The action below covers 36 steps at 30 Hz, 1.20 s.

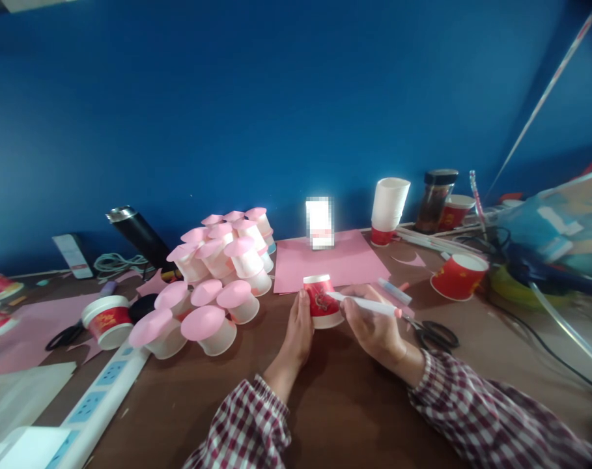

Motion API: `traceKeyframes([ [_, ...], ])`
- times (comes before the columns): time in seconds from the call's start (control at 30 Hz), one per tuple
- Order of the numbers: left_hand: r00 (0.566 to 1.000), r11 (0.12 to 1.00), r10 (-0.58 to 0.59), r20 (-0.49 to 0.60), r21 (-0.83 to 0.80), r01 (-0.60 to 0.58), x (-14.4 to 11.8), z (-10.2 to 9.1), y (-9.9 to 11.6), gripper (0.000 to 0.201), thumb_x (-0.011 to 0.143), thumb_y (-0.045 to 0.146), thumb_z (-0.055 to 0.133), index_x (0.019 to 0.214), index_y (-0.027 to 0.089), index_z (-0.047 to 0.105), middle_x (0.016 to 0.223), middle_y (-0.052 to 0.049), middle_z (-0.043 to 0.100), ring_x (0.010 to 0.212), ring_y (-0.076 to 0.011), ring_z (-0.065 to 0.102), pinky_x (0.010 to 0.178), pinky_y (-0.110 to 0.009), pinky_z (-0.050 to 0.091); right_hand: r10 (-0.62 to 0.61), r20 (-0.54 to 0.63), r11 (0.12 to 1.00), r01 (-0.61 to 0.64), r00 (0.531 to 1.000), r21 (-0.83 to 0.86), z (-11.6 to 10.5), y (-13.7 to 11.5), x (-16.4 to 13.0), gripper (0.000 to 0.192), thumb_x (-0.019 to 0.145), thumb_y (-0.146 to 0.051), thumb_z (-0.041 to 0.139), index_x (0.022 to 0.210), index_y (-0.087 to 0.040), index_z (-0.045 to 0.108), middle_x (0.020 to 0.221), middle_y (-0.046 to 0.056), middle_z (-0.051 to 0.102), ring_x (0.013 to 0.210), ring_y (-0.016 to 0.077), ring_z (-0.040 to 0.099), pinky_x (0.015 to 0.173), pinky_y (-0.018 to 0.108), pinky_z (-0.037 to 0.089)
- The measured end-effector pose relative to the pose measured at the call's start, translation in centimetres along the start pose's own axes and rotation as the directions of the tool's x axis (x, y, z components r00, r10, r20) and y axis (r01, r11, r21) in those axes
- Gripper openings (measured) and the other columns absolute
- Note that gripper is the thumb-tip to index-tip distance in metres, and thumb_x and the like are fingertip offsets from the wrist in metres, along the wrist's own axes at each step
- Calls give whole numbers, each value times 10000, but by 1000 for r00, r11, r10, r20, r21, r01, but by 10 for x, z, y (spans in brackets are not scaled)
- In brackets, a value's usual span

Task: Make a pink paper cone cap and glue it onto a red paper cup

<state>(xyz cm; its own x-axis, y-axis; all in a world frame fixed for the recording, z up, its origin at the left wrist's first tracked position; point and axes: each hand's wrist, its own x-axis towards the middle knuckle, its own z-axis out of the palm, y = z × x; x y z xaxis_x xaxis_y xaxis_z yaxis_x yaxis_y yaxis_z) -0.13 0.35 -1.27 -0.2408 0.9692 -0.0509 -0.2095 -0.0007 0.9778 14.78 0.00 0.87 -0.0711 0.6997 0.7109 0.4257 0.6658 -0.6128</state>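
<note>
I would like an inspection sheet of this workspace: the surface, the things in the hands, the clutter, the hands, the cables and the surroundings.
Surface: brown table, partly covered by a pink paper sheet.
Things in hand: red paper cup, upside down on the table; white pen with its tip at the cup.
Clutter: pile of pink-topped cups, stack of white cups, loose red cup, scissors, dark jar, black flask.
Hands: left hand steadies the cup; right hand holds the pen.
Cables: white power strip; coiled cord; black cable.
Surroundings: blue wall.
</note>
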Motion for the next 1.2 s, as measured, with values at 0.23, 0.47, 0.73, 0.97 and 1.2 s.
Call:
traceKeyframes([
  [0.23,961,962,241,134,100,-255,5,-17,-18,367,685,337,695,1005,163,652,1265,-151,571,1305,-322,368,1096,-435,255,19,-10,1000,-19,1000,12,-1,-2,0,39,874,-219,500,881,-206,536,744,28,616,638,153,599,588,274,510],
  [0.47,913,832,350,211,378,-406,16,-31,-41,568,684,390,666,1175,121,569,1354,-176,483,1281,-331,402,1093,-446,274,15,-35,1000,-14,999,25,0,1,-2,51,871,-185,500,911,-207,524,763,24,610,657,151,599,594,270,504],
  [0.73,995,1000,25,93,15,-27,7,-7,-15,513,811,490,538,1179,134,567,1296,-147,549,1268,-304,426,1074,-421,299,16,-48,1000,-15,999,19,-1,-1,0,57,884,-228,500,908,-203,545,757,44,612,660,173,615,594,295,533],
  [0.97,956,907,-31,290,-394,149,2,7,-4,503,854,537,458,1064,115,633,1128,-131,657,1122,-276,560,981,-399,393,-32,-83,999,34,996,27,-6,-9,5,102,901,-265,464,910,-215,552,729,64,615,620,196,603,563,336,536],
  [1.2,979,920,-63,192,-370,131,6,3,-8,442,837,516,498,980,129,656,1011,-92,691,1042,-256,595,961,-386,406,-129,-61,991,130,990,10,-2,-6,0,92,842,-160,526,921,-194,559,800,52,634,716,172,616,635,305,526],
])
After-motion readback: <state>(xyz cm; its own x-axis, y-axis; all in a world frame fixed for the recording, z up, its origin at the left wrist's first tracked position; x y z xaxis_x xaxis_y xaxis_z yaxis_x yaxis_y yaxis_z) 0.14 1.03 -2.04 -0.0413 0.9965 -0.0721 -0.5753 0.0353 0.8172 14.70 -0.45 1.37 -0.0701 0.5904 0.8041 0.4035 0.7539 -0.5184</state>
